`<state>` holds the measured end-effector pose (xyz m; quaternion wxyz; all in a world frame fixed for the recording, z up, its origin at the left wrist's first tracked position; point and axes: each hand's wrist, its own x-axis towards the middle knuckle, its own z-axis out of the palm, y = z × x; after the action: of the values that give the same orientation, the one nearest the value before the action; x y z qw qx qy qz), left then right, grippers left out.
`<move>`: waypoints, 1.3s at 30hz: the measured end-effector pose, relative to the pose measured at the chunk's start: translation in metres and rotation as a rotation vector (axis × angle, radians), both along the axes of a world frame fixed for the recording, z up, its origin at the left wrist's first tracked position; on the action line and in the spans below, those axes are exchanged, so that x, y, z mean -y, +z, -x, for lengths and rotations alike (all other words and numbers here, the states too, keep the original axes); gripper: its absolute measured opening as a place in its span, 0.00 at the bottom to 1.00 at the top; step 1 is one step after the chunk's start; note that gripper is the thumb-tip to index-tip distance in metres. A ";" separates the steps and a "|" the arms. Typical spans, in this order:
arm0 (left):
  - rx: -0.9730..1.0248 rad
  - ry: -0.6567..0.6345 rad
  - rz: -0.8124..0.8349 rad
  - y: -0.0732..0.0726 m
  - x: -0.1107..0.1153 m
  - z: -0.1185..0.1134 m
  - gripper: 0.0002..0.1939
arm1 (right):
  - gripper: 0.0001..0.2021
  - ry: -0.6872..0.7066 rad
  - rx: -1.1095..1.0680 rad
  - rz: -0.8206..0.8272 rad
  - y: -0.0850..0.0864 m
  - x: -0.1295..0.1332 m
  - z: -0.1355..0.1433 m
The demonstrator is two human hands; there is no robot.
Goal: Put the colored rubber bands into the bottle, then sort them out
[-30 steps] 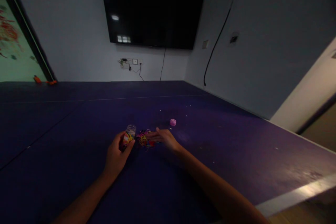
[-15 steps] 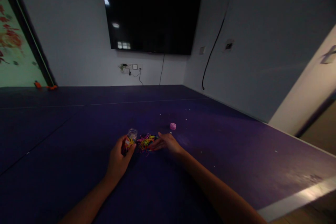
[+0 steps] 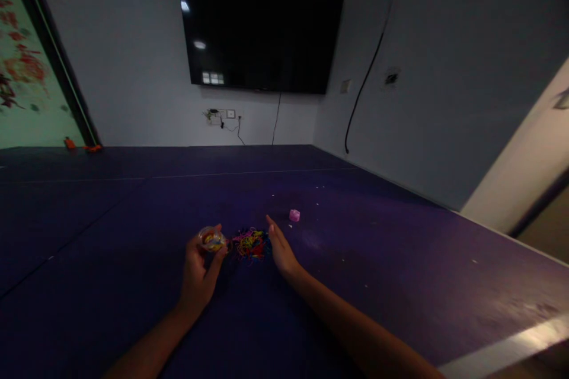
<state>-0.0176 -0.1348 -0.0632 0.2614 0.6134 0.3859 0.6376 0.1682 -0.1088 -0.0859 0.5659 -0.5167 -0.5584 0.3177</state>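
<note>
Head view: the left hand (image 3: pixel 198 277) is curling around a clear jar (image 3: pixel 211 239), thumb and fingers partly closed on its sides. Coloured pieces are showing inside. A loose pile of multicoloured strands (image 3: pixel 251 244) is lying on a purple surface (image 3: pixel 169 207); taking the pile as the clock's centre, the jar is sitting at nine o'clock. At three o'clock, the right hand (image 3: pixel 283 254) is standing on edge, open, fingers extended, holding nothing visible; whether it is touching the strands is unclear. A small pink object (image 3: pixel 294 215) is resting at two o'clock. Just now, the jar's mouth is tipping more toward the camera, and the right hand is no longer covering the pile, leaving more strands showing outside the jar.
</note>
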 end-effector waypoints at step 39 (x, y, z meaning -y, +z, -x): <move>-0.385 0.153 -0.009 0.006 -0.003 0.001 0.19 | 0.12 -0.030 0.947 -0.047 0.025 -0.041 0.003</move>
<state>-0.0183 -0.1320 -0.0573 0.1310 0.6941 0.4714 0.5281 0.1650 -0.0680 -0.0609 0.2652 -0.5998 -0.7545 0.0264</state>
